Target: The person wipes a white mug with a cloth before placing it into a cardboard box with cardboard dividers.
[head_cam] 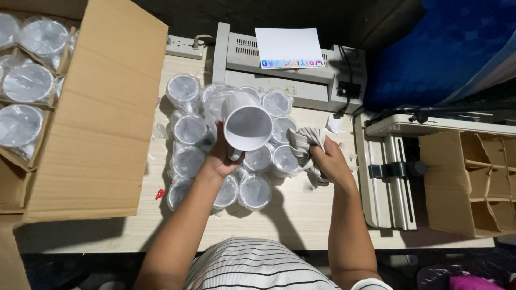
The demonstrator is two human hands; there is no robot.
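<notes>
The big brown cardboard box [97, 107] is lying open at the left, its flap spreading over the pale wooden table [301, 215]. Behind sits a grey laminating machine [301, 67] carrying a white paper pad [288, 47]. A cluster of plastic-wrapped white mugs [188, 129] is crowding the middle. The left hand [219, 156] is gripping an unwrapped white ceramic mug [246, 126] by its handle, fingers curled tight, mouth facing up above the cluster. The right hand [330, 161] is clenching a bunched grey cloth [307, 142] just beside it.
</notes>
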